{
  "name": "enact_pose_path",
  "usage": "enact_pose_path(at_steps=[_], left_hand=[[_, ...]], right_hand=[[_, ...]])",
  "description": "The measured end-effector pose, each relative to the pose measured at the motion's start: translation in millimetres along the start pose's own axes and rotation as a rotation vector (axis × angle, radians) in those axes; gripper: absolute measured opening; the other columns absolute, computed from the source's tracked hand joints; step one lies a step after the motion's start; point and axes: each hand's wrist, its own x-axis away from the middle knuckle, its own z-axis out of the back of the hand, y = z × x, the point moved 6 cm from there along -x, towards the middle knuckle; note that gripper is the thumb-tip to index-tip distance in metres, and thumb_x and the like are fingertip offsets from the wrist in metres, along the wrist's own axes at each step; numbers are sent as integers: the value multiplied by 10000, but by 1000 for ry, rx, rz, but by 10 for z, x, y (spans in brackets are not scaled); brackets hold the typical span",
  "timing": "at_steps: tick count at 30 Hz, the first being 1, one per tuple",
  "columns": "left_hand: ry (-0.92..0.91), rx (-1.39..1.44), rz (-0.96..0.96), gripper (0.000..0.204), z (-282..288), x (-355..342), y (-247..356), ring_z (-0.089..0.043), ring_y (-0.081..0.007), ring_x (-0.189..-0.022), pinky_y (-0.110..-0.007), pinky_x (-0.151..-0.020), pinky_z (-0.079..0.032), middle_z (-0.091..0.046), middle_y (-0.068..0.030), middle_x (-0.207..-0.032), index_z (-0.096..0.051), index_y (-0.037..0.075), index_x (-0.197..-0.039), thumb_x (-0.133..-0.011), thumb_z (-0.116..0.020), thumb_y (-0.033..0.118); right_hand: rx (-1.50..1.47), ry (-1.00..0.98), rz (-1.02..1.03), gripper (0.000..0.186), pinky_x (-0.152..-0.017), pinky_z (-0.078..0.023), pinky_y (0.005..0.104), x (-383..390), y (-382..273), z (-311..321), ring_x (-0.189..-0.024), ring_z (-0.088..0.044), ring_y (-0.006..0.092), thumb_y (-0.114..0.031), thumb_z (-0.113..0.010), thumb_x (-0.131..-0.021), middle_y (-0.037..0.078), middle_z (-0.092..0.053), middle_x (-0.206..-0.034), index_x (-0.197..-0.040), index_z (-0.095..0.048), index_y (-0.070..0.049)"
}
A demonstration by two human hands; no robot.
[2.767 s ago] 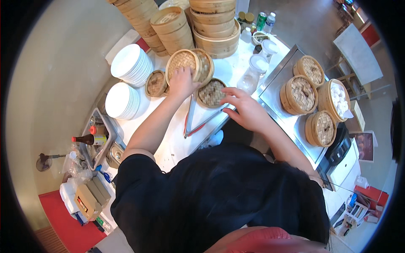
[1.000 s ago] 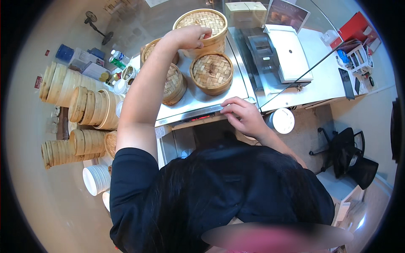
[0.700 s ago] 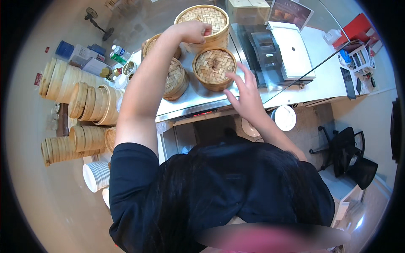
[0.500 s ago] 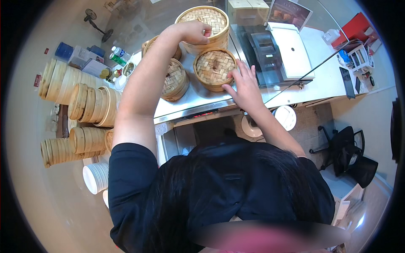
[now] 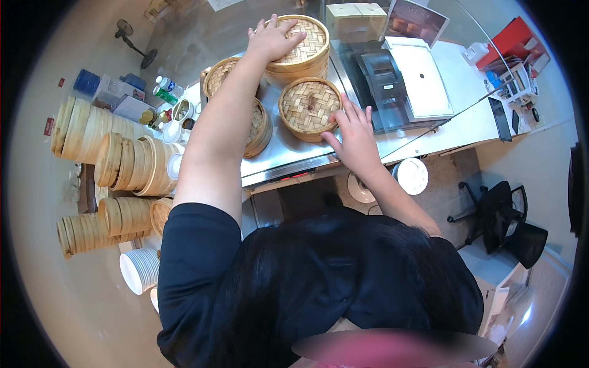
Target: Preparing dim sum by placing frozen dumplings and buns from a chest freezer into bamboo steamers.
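My left hand (image 5: 274, 42) lies with spread fingers on the woven lid of the large round bamboo steamer (image 5: 299, 70) at the back of the counter. Closer to me stands a smaller lidded bamboo steamer (image 5: 308, 105). Against its right rim rest the fingertips of my right hand (image 5: 356, 136), thumb apart, without wrapping round it. Two more lidded steamers stand to the left: one farther back (image 5: 218, 75) and one nearer (image 5: 261, 130), both partly covered by my left forearm. What the steamers contain is hidden under the lids.
Bamboo steamers (image 5: 123, 161) are stacked at the left, above a pile of white plates (image 5: 138, 271). A black machine (image 5: 383, 76) and a glass panel (image 5: 423, 126) flank the steel counter (image 5: 288, 161) on the right. An office chair (image 5: 500, 214) stands farther right.
My left hand's curled fingers have spread out flat over the large steamer's lid, and the hand has shifted slightly left. The right hand stays at the smaller steamer's rim. The view has tilted slightly.
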Motion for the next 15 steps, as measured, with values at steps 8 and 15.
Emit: enact_pose_path(at_steps=[8, 15], left_hand=[[22, 194, 85, 660, 26, -200, -282, -426, -393, -1467, -494, -1209, -348, -442, -162, -1600, -503, 339, -1539, -980, -436, 684], [71, 246, 173, 419, 93, -366, -729, -631, -373, -1249, -453, -1061, -496, -658, -170, -1348, -563, 217, -1434, -1046, -474, 346]], right_hand=[[-4, -15, -4, 375, -1197, -249, 684, -25, -24, 30, -1465, -401, 421, -241, -815, -847, 290, -413, -1579, -1091, -578, -84], [-112, 58, -7, 427, -1219, -239, 649, -376, -134, 88, -1481, -353, 476, -191, -631, -940, 349, -395, -1556, -1329, -525, -51]])
